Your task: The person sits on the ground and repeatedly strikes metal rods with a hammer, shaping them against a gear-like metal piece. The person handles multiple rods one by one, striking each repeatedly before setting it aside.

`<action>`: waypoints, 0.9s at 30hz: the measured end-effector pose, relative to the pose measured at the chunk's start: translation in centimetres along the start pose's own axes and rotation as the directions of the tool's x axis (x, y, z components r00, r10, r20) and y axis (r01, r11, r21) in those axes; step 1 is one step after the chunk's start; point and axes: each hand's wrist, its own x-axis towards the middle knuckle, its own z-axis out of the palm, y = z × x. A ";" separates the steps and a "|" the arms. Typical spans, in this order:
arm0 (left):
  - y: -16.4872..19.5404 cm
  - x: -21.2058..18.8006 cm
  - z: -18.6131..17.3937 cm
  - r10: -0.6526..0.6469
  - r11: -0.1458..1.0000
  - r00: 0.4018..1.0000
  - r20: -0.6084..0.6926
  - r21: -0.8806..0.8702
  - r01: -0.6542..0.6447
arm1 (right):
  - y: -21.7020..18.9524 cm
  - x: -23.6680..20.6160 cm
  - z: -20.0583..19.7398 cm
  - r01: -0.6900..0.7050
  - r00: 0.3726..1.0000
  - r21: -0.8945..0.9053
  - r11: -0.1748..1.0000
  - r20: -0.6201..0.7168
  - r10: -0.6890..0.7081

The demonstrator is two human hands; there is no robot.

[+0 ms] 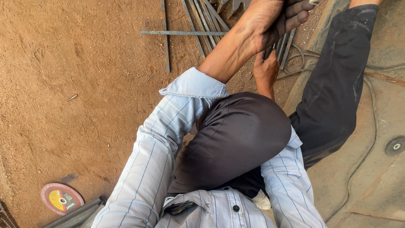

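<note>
At twelve o'clock, the left hand curled its fingers tight around thin metal rods. Just below, the right hand gripped them too. More rods lay on the dirt at eleven o'clock.

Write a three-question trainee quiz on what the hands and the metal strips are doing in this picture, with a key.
1. True or false: the left hand is closed around a bundle of flat metal strips.
2. Multiple choice: the round cutting disc lies (a) on the concrete slab, (b) on the dirt at lower left beside some metal bars, (c) in the right hand.
3. Fill in: the right hand grips the same bundle just ____ the left hand in the picture.

Key: 1 true; 2 b; 3 below.
</note>
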 end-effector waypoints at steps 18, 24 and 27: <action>-1.1 -28.1 -23.9 -0.277 0.502 0.747 -0.605 0.571 0.649 | -0.3 -0.3 -0.8 -0.209 0.976 0.316 0.925 0.008 0.218; -1.3 -27.7 -24.8 -0.210 0.326 0.707 -0.676 0.633 0.702 | -0.9 0.2 -3.3 0.177 0.974 0.591 0.787 -0.220 -0.054; -1.8 -25.9 -23.5 -0.142 0.397 0.788 -0.600 0.694 0.600 | -1.3 0.6 -4.5 0.416 0.903 0.656 0.630 -0.377 -0.204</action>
